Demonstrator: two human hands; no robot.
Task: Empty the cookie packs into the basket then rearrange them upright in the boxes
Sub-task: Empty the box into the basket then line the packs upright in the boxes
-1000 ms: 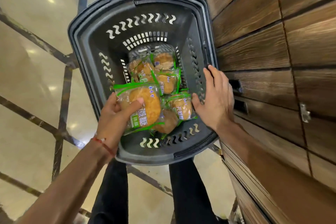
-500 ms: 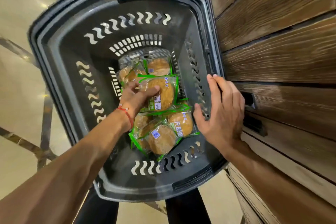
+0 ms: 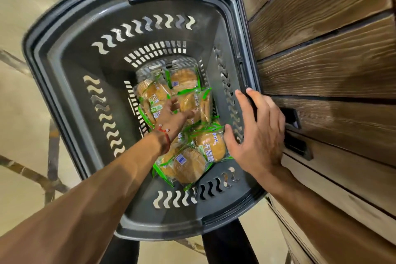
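A dark grey plastic basket (image 3: 64, 100) fills the view. Several clear cookie packs with green edges (image 3: 188, 165) lie flat and jumbled on its bottom. My left hand (image 3: 171, 113) reaches deep inside with its fingers stretched out over the packs near the far end, touching them and gripping none. A red thread circles that wrist. My right hand (image 3: 259, 133) rests with spread fingers on the basket's right rim and inner wall. One pack (image 3: 212, 146) lies just left of it. No boxes are in view.
A wall of brown wooden panels (image 3: 321, 60) stands right against the basket, with dark recessed slots (image 3: 292, 118) behind my right hand. Glossy beige floor with dark lines (image 3: 25, 135) lies to the left. My dark trouser legs (image 3: 227, 242) show below the basket.
My left hand carried a cookie pack down into the basket, let it go among the others, and now lies open over them. The view moved closer; my right hand stayed on the rim.
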